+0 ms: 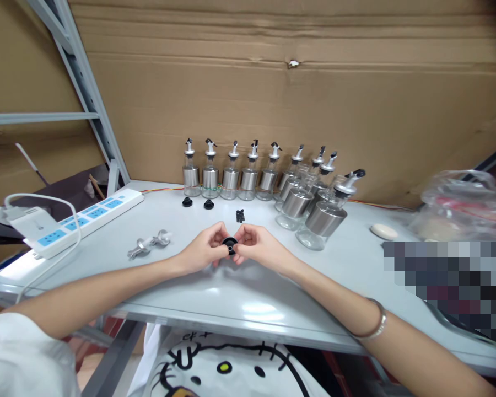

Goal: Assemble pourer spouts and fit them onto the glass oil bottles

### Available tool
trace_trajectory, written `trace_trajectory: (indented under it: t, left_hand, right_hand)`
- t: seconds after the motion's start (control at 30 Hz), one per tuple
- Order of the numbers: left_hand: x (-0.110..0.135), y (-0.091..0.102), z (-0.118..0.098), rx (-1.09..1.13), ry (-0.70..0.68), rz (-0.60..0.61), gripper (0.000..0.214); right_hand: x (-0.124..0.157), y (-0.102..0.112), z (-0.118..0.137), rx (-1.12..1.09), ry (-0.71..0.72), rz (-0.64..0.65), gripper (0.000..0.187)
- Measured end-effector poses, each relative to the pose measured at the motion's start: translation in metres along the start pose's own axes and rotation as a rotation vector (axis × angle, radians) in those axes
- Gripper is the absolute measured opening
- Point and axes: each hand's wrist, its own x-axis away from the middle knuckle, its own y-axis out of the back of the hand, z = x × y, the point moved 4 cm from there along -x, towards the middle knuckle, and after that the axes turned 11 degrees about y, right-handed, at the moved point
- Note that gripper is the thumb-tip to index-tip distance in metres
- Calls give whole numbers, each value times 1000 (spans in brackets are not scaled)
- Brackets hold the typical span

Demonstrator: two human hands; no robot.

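Observation:
My left hand [204,249] and my right hand [254,246] meet over the middle of the pale table [231,298]. Both pinch one small round black stopper [230,245] between their fingertips. Just beyond them lie a few small black plugs [240,215] and two more black stoppers [197,203]. Two loose metal pourer spouts [149,243] lie to the left of my left hand. A row of several glass oil bottles with steel bands and pourer tops [248,176] stands against the cardboard wall, with a closer cluster [320,212] at the right.
A white and blue power strip [78,218] with its cable lies at the far left. A white oval object [383,231] and a crumpled clear plastic bag [458,207] sit at the right. A grey metal shelf frame [86,94] rises at the back left.

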Motion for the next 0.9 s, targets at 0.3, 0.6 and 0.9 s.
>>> trace_trajectory:
  t: [0.3, 0.6, 0.9]
  left_hand:
    - [2, 0, 2, -118, -11, -9, 20]
    - [11, 0, -10, -286, -175, -101, 16]
    - [10, 6, -10, -338, -311, -169, 31]
  right_hand:
    - [3, 1, 2, 137, 79, 47, 19]
    - [8, 1, 18, 445, 296, 18, 19]
    - [6, 8, 27, 387, 469, -54, 20]
